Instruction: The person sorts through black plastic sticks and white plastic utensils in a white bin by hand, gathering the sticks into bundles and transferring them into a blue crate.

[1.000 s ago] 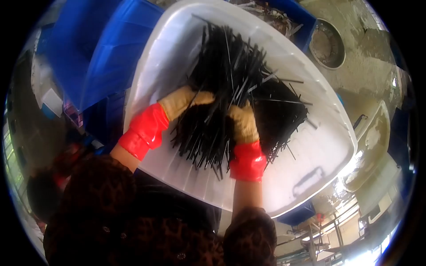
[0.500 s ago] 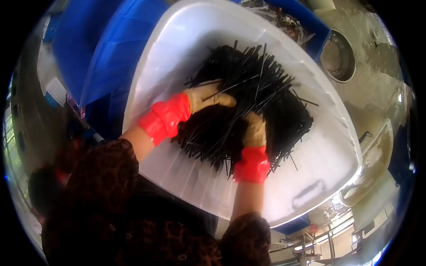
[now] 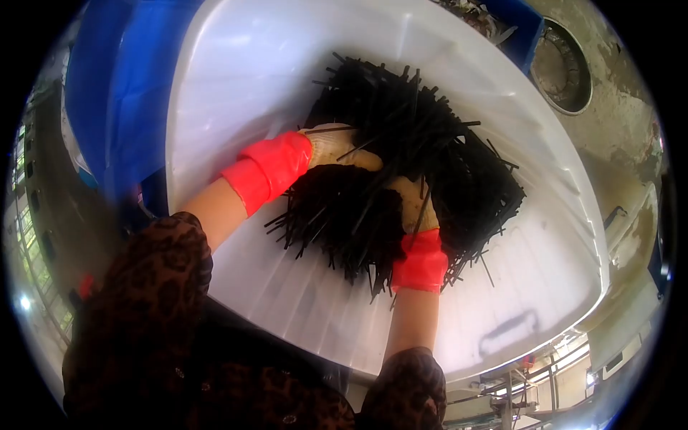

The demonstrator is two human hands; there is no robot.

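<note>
A heap of thin black sticks [image 3: 344, 218] lies in a large white plastic tub [image 3: 258, 64]. My left hand [image 3: 344, 149], in a cream glove with a red cuff, grips the sticks from the left side of the heap; its thumb shows, while the other fingers are mostly buried. On the near right, my right hand [image 3: 416, 204], gloved the same way, is closed around a bunch of sticks, its fingertips hidden among them. Sticks point in many directions between and beyond both hands, and a few loose ones lie against the tub's floor.
Blue containers [image 3: 132, 79] stand left of the tub. At the upper right are a blue bin [image 3: 527, 29] with scraps and a round metal basin [image 3: 562, 68] on the wet-looking floor [image 3: 616, 107]. Metal framework [image 3: 509, 401] shows at the lower right.
The view has shifted, so the tub fills more of it. Both hands stay in the heap, and the bunch of sticks between them has shifted and looks more raised.
</note>
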